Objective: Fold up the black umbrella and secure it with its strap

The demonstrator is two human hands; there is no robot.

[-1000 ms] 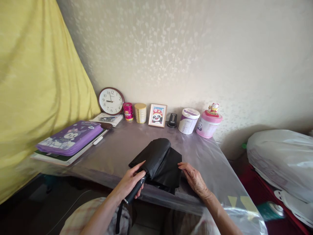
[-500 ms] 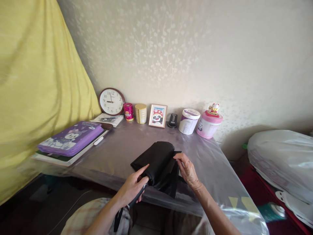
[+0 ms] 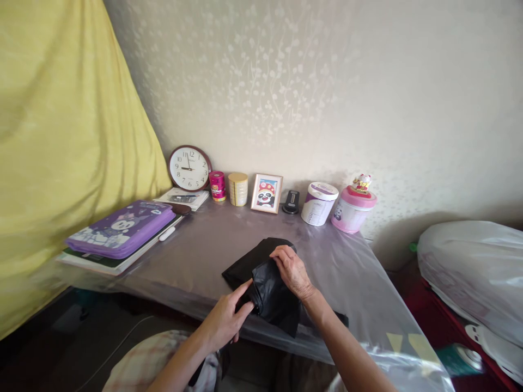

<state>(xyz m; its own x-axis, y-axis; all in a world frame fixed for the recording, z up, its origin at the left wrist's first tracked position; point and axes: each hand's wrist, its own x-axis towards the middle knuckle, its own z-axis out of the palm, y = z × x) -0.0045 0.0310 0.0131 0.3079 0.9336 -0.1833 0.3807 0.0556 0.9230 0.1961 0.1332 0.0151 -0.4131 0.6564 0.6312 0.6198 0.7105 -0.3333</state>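
A black folding umbrella [image 3: 275,296] lies at the table's front edge, its loose canopy fabric bunched and partly folded over. My left hand [image 3: 229,318] is wrapped round the handle end, with thumb and forefinger against the gathered fabric; the handle itself is mostly hidden under the hand. On the canopy's upper right side, my right hand [image 3: 291,269] pinches a fold of the fabric. A dark strip of the umbrella shows beyond my right wrist.
Along the wall stand a clock [image 3: 190,169], a pink can [image 3: 217,186], a yellow tin [image 3: 238,189], a picture frame [image 3: 266,194], a black device [image 3: 291,202] and two tubs [image 3: 319,204]. A purple case [image 3: 122,228] lies on books at left. A plastic-covered bundle [image 3: 469,272] is at right.
My right hand has moved left across the umbrella, carrying a flap of canopy fabric over toward my left hand. My left hand keeps its hold at the handle end.
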